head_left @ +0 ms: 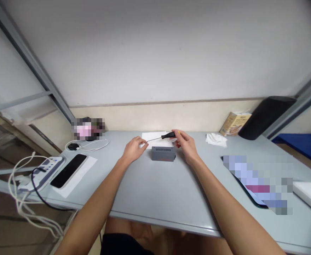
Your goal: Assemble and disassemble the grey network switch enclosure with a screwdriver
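A black-handled screwdriver (168,135) is held by its handle in my right hand (184,143), its thin shaft pointing left. The fingers of my left hand (135,148) are pinched together at the shaft's tip; whatever small thing may be between them is too small to make out. Just below the screwdriver, between both hands, a dark grey box (163,154) with a row of slots on top stands on the table (160,191). Behind the box lies a white sheet of paper (148,136).
At the left are a phone (69,170) on white paper, a power strip (47,171) and loose cables (19,202). To the right are a crumpled tissue (216,139), a yellow carton (235,123), a black cylinder (266,117), a blurred flat device (247,180) and a white box (310,194).
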